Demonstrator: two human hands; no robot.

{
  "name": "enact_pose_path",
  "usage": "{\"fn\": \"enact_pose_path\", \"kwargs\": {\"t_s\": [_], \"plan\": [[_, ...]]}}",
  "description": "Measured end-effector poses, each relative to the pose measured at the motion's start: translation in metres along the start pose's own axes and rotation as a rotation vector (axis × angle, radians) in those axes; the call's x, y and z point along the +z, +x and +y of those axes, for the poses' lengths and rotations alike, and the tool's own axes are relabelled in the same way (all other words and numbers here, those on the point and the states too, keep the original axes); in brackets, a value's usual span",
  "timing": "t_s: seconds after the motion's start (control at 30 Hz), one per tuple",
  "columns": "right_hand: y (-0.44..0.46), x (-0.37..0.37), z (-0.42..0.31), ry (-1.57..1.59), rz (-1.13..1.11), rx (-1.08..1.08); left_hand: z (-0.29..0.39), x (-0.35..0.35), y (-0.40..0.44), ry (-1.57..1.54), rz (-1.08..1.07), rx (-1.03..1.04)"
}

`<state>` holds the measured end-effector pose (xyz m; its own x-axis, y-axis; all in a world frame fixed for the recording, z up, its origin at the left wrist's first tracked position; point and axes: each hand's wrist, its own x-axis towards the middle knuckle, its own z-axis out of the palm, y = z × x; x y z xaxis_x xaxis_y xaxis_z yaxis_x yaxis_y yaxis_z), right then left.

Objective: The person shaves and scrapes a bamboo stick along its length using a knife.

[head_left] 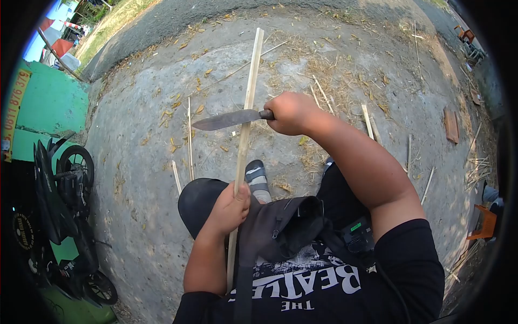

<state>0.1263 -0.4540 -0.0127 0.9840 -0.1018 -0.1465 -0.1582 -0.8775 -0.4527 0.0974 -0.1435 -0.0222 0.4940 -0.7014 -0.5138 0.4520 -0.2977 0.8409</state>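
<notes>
My right hand [291,113] is closed round the dark handle of a large knife [224,120], whose broad blade points left and lies across a long pale wooden strip [251,81]. Lower down, my left hand [233,208] grips the same strip, thumb on top, near my knee. The strip runs from beside my left forearm up and away from me, leaning slightly right at its far end. Blade and strip cross a little left of my right hand.
Loose strips [190,140] and dry leaves are scattered on the grey ground [145,178]. A motorcycle [70,216] stands at the left by a green wall [56,102]. At the right are a brown block [451,125], an orange plastic object [482,222] and part of another person.
</notes>
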Motion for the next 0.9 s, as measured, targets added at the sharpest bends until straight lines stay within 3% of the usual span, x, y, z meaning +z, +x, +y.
{"fn": "enact_pose_path", "kwargs": {"t_s": [0.07,0.13,0.27,0.37,0.53,0.63,0.8,0.9], "plan": [[0.005,-0.001,0.008,-0.047,0.006,0.018,-0.003,0.004,0.001,0.131,-0.019,0.108],[0.022,-0.005,0.034,-0.057,0.021,0.096,-0.004,0.005,0.0,0.121,-0.035,0.071],[0.014,0.006,0.022,0.105,0.107,0.045,-0.002,0.001,0.003,0.053,-0.02,0.033],[-0.001,-0.004,0.001,-0.046,-0.01,-0.03,-0.001,0.001,0.002,0.07,-0.006,0.062],[0.023,-0.007,0.037,-0.086,0.022,0.063,-0.011,0.0,0.006,0.246,-0.064,0.247],[0.022,0.009,0.02,0.099,0.085,0.095,-0.005,-0.005,0.002,0.104,-0.061,0.116],[0.009,0.002,0.005,-0.04,-0.031,-0.055,-0.002,-0.008,0.003,0.054,-0.06,0.073],[0.028,-0.005,0.037,0.009,0.096,0.182,-0.004,-0.005,0.002,0.034,-0.083,0.044]]}}
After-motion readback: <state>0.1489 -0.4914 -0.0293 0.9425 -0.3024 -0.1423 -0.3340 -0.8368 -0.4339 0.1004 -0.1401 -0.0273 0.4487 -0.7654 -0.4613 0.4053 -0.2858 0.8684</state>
